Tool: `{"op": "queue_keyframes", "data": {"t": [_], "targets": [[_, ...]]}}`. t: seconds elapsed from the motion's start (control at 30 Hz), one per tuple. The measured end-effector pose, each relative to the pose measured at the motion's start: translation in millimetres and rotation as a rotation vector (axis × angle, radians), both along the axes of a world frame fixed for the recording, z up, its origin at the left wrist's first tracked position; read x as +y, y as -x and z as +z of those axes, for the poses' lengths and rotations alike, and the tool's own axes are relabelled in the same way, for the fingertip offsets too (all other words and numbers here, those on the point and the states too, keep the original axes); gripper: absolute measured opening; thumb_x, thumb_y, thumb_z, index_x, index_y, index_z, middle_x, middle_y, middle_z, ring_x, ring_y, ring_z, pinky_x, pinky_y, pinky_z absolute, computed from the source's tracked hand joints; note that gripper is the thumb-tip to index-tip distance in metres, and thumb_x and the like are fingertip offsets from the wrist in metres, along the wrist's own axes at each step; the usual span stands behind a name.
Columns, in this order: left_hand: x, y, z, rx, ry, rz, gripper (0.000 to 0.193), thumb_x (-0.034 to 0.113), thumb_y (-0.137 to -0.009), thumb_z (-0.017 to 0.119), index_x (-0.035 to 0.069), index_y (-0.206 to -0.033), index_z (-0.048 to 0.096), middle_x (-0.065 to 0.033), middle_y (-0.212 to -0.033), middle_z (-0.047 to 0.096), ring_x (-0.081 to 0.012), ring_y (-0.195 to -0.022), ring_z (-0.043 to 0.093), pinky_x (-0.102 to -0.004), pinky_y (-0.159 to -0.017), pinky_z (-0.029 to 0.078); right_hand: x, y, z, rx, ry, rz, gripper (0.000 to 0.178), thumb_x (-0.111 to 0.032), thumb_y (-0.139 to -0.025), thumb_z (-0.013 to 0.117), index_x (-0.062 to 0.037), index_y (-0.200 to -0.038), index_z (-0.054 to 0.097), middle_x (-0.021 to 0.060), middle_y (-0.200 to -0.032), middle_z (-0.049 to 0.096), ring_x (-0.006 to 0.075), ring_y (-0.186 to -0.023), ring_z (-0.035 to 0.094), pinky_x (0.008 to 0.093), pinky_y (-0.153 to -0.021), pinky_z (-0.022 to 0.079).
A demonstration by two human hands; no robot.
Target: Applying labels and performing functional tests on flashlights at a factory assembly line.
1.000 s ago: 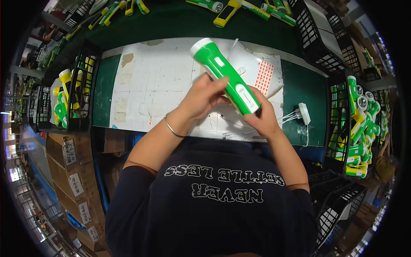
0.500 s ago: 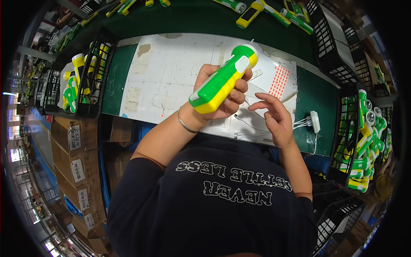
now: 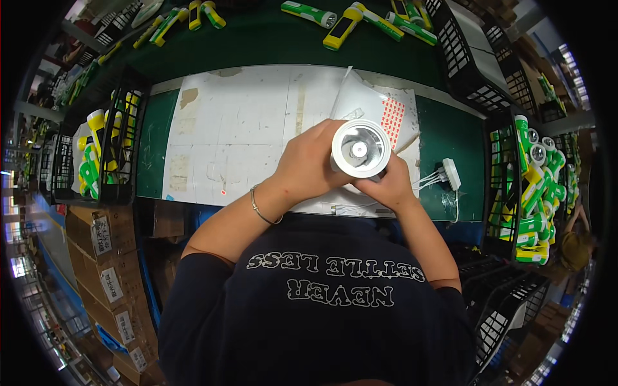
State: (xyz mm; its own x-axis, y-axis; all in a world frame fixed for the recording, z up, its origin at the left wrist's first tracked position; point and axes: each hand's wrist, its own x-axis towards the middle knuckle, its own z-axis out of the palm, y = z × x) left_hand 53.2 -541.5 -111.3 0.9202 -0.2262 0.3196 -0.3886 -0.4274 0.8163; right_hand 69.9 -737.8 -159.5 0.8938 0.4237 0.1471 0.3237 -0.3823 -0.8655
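A flashlight (image 3: 360,149) is held over the work surface with its round white lens end turned up toward me; a silvery reflector shows inside. My left hand (image 3: 308,162) wraps round its left side. Against its lower right side my right hand (image 3: 390,185) is closed, its fingers mostly hidden behind the head. The flashlight's body is hidden beneath the lens and hands. Under it lies a white board (image 3: 238,128) with a sheet of red stickers (image 3: 393,122). White charging cables (image 3: 425,180) run from a white plug block (image 3: 452,174) to the right.
Black crates of green-and-yellow flashlights stand at left (image 3: 122,193) and right (image 3: 507,222). More flashlights (image 3: 341,29) lie on the dark green surface beyond the board. Another black crate (image 3: 463,55) stands at the far right; cardboard boxes (image 3: 122,257) are at lower left.
The flashlight has turned from lying lengthwise, side showing, to its lens facing up. My right hand has moved in from beside it to close against it. The view has shifted slightly.
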Motion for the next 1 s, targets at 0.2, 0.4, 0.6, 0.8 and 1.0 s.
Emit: {"op": "queue_keyframes", "data": {"t": [0.2,0.4,0.6,0.8,1.0], "targets": [[-8,-9,-7,0.172,0.070,-0.021,0.073,0.028,-0.068,0.078,0.003,-0.126,0.042,-0.0146,-0.111,0.057,-0.0266,-0.100,0.058,-0.0356,-0.081,0.050,-16,-4,21,0.330,-0.080,-0.041,0.041,-0.035,-0.078,0.068,-0.0015,-0.100,0.059,0.0070,-0.082,0.063,0.0140,-0.071,0.058,0.0286,-0.065,0.046],[1,-2,-8,0.136,0.042,0.037,0.060,0.010,-0.075,0.067,0.005,-0.128,0.041,-0.0129,-0.110,0.055,-0.0220,-0.100,0.055,-0.0336,-0.081,0.046,-159,-18,107,-0.024,0.091,-0.834,0.045,-0.047,-0.082,0.062,-0.0022,-0.088,0.064,0.0063,-0.074,0.061,0.0115,-0.065,0.054,0.0281,-0.059,0.044],[0,-15,-19,0.178,0.068,-0.021,0.049,0.008,-0.077,0.065,0.004,-0.122,0.046,-0.0110,-0.108,0.055,-0.0197,-0.096,0.056,-0.0319,-0.079,0.047,-332,4,124,0.104,1.039,-1.454,0.080,-0.075,-0.072,0.043,-0.0042,-0.103,0.064,0.0205,-0.098,0.064,0.0362,-0.093,0.061,0.0447,-0.078,0.047],[4,-29,-22,0.185,0.032,-0.068,0.043,0.007,-0.077,0.064,0.004,-0.118,0.050,-0.0107,-0.107,0.054,-0.0190,-0.094,0.056,-0.0304,-0.078,0.048,-341,-16,139,0.079,1.259,-1.498,0.085,-0.074,-0.071,0.046,-0.0006,-0.111,0.059,0.0214,-0.105,0.062,0.0362,-0.097,0.060,0.0456,-0.079,0.048],[4,-43,-22,0.191,0.039,-0.075,0.040,0.010,-0.078,0.065,0.004,-0.115,0.051,-0.0117,-0.105,0.054,-0.0204,-0.089,0.058,-0.0292,-0.075,0.048,-202,-134,122,-0.528,0.706,-0.896,0.046,-0.046,-0.080,0.059,-0.0078,-0.106,0.061,0.0128,-0.100,0.065,0.0338,-0.089,0.062,0.0391,-0.075,0.049]]}}
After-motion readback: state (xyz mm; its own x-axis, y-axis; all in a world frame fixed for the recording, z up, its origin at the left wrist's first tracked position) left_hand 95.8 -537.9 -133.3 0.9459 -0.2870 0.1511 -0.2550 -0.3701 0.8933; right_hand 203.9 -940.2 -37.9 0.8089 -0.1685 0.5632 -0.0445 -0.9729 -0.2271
